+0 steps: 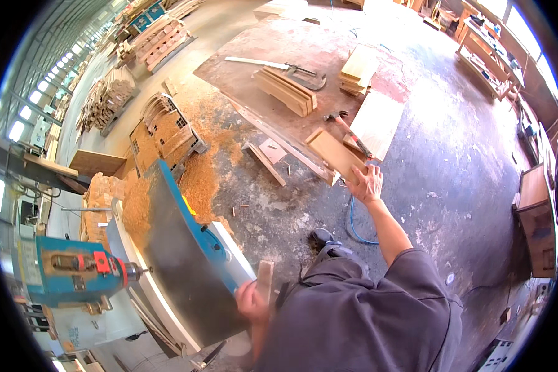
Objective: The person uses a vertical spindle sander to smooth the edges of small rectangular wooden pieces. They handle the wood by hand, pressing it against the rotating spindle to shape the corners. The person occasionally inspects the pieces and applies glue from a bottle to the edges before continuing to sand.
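My right hand (367,183) reaches out and grips the near end of a flat wooden board (333,153) that points away from me over the floor. My left hand (252,301) is closed on a short narrow wood piece (265,280), held upright beside the edge of a grey metal machine table (180,260) with a blue rim. A hammer (348,129) lies on a pale plank (378,123) just past the board.
A blue drilling machine (74,266) stands at my left. Sawdust (198,177) is heaped by a crate of offcuts (164,133). Stacked boards (286,90), a clamp (310,77) and scraps lie on a brown sheet (279,49). A blue hose (355,224) runs near my shoe.
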### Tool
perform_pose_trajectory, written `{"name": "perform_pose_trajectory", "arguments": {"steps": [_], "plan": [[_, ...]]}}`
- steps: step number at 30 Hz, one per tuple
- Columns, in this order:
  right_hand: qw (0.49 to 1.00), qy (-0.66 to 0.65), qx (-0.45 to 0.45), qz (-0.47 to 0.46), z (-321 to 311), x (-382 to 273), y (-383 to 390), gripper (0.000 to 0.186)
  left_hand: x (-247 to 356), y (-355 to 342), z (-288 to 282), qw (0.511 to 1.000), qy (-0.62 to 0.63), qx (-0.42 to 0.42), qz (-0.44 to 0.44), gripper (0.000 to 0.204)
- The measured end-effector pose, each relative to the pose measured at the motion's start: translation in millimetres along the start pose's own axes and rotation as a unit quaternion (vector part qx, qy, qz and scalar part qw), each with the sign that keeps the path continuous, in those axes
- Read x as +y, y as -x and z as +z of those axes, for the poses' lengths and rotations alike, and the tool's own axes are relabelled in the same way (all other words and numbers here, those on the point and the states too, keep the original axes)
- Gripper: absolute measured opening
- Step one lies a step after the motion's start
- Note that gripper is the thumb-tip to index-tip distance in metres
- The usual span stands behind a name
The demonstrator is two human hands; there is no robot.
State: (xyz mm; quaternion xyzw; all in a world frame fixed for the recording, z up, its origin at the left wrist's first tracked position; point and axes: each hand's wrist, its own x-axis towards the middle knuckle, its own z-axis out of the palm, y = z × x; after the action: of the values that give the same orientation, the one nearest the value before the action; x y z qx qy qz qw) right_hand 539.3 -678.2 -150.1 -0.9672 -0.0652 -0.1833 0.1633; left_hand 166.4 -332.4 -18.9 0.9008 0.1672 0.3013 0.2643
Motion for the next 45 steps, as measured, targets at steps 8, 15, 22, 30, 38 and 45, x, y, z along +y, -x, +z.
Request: {"name": "perform_pose_trajectory", "arguments": {"steps": [8, 15, 22, 30, 38, 45], "plan": [[0.999, 0.01, -0.038, 0.01, 2, 80, -80, 0.063, 30, -44, 70, 0.998, 0.012, -0.044, -0.037, 0.02], [0.992, 0.087, -0.085, -0.024, -33, 12, -155, 0.053, 30, -39, 82, 0.996, -0.017, -0.023, -0.085, 0.018], [0.988, -0.019, 0.028, -0.154, 78, -130, -286, 0.056, 32, -46, 67, 0.992, -0.078, 0.005, -0.098, 0.017], [0.969, 0.023, -0.139, -0.202, 103, -188, -278, 0.065, 53, 40, 25, 0.955, -0.127, 0.051, -0.263, 0.018], [0.974, 0.066, -0.174, -0.13, 187, -155, -298, 0.097, 72, 58, 5, 0.943, -0.113, 0.082, -0.303, 0.014], [0.812, -0.519, -0.266, 0.008, 118, -187, -215, 0.051, 28, 71, -25, 0.965, -0.06, 0.096, -0.236, 0.019]]}}
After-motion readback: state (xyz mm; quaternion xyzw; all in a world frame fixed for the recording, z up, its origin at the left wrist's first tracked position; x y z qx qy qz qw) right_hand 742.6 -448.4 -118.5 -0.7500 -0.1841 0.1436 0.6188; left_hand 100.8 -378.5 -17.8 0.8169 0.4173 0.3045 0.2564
